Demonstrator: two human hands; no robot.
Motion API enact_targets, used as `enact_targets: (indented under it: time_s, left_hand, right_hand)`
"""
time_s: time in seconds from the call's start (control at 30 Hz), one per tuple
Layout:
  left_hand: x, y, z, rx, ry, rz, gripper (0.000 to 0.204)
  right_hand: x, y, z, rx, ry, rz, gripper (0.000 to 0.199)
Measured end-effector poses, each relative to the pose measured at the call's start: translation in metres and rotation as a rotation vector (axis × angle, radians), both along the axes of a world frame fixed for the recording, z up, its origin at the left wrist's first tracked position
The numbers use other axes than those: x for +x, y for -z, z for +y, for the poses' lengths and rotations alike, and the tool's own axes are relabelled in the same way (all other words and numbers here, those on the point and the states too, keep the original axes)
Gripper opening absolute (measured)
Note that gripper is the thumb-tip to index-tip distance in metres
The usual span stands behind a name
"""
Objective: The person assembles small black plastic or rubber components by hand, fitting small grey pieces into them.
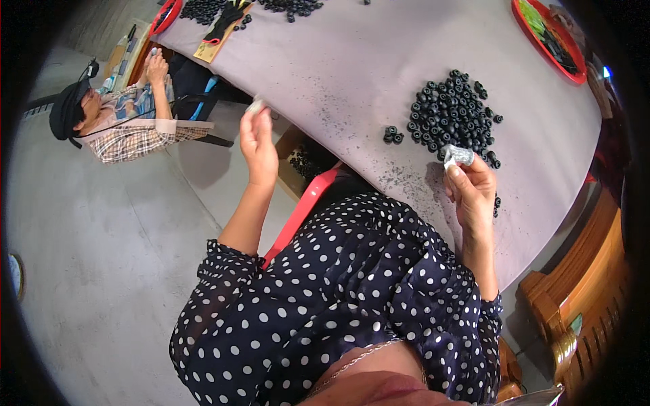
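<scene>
Hands raised | left hand [258, 143] pinches small piece [255, 105] | right hand [472, 189] grips silvery piece [458, 155]

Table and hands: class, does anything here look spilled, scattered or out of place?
Mostly tidy. The black rings sit in one heap on the grey table, but three rings lie apart to its left, and dark crumbs speckle the cloth nearby. The right hand holds a clear bag; the left hand pinches a small pale piece.

Even, bright daylight throughout. Soft shadow falls beneath the right hand [472, 193] onto the grey table cloth [352, 74]. Left hand [258, 143] slightly motion-blurred. Strong fisheye bending and black vignette beyond both hands; no glare.
</scene>
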State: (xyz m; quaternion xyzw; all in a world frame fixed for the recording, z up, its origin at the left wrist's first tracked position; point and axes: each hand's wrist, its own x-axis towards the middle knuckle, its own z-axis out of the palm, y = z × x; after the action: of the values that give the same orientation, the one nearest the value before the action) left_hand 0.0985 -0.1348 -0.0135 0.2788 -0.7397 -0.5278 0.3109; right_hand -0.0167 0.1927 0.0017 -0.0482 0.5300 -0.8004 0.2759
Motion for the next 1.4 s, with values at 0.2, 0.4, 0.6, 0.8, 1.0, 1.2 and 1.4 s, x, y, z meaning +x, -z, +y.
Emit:
enact_targets:
  time_s: [0.2,0.4,0.6,0.8,1.0,1.2,1.4]
  left_hand:
    - [-0.056,-0.023,0.089,-0.178,0.710,-0.261,0.016]
    - [-0.081,-0.025,0.104,-0.284,0.742,-0.434,0.020]
    - [-0.083,-0.023,0.107,-0.342,0.842,-0.332,0.026]
    - [-0.072,-0.020,0.100,-0.342,0.871,-0.238,0.024]
    - [-0.069,-0.023,0.105,1.020,0.754,-0.157,0.015]
    - [-0.104,-0.049,0.124,1.312,0.774,-0.108,0.016]
    - [-0.114,-0.054,0.133,1.452,0.820,-0.094,0.015]
  right_hand:
    - [0.001,-0.008,0.004,0.023,-0.018,0.018,0.019]
    - [0.001,-0.008,0.011,0.027,-0.001,0.000,0.020]
    - [-0.001,-0.015,0.010,0.024,-0.065,0.011,0.020]
    - [-0.002,-0.019,0.015,0.077,-0.075,0.000,0.022]
    - [-0.006,-0.027,0.017,0.194,-0.155,0.127,0.024]
    - [-0.032,-0.050,-0.003,0.143,-0.099,0.216,0.027]
    - [-0.037,-0.037,-0.007,-0.098,-0.065,0.137,0.023]
